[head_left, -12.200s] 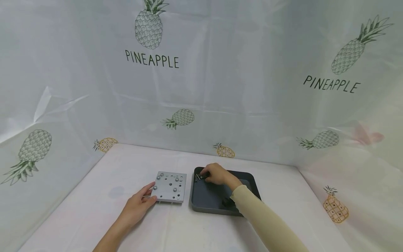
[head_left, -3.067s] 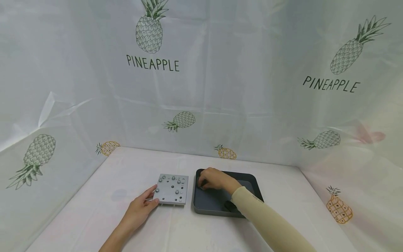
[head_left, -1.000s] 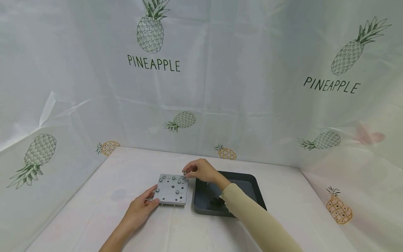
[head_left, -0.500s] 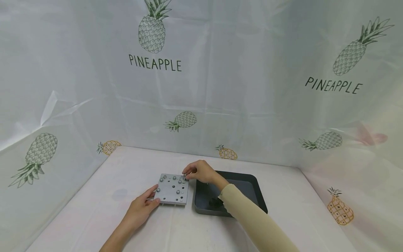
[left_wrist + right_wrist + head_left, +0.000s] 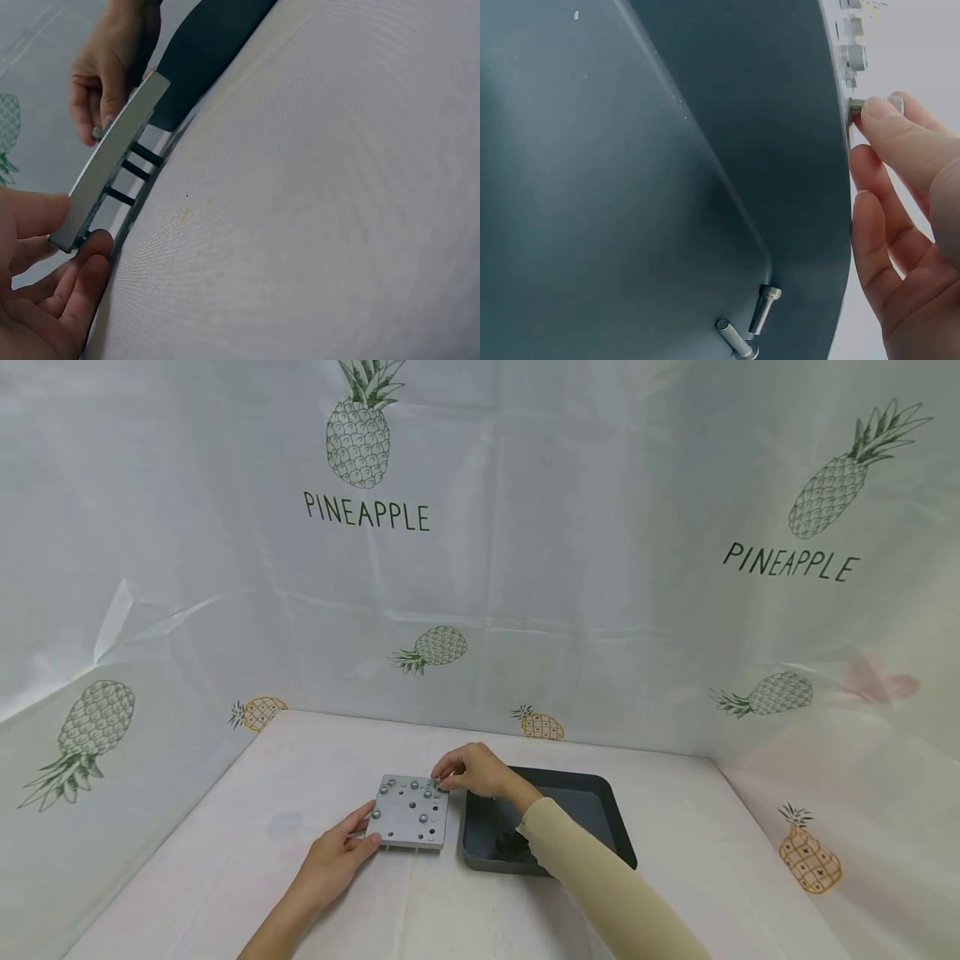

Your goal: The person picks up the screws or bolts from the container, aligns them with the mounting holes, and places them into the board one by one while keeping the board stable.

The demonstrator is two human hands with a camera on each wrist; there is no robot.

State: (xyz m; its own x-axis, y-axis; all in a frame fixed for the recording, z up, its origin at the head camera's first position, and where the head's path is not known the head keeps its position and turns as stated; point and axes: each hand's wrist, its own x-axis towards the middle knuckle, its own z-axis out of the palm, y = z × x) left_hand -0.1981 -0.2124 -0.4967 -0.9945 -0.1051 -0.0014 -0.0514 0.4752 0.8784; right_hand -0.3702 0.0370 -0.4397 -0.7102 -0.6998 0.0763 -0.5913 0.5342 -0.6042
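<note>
My left hand (image 5: 333,864) grips the left edge of a square silver metal plate (image 5: 405,822), thumb on one face and fingers beneath in the left wrist view. Several socket-head screws stand in the plate, which also has open holes. At the plate's far right corner, my right hand (image 5: 480,770) pinches another socket-head screw (image 5: 896,103) between thumb and fingers. In the right wrist view its threaded end meets the plate; how deep it sits is hidden. Dark legs (image 5: 135,171) show under the plate in the left wrist view.
A dark shallow tray (image 5: 498,865) stands right of the plate, under my right forearm. Two loose screws (image 5: 765,309) lie in its corner. A black object (image 5: 512,843), unclear in kind, is inside. White pineapple-printed sheeting (image 5: 600,610) surrounds the table.
My right hand has come from the tray to the plate's far right corner with a screw, then lowered slightly. Since the oldest frame, one more screw stands along the plate's far edge.
</note>
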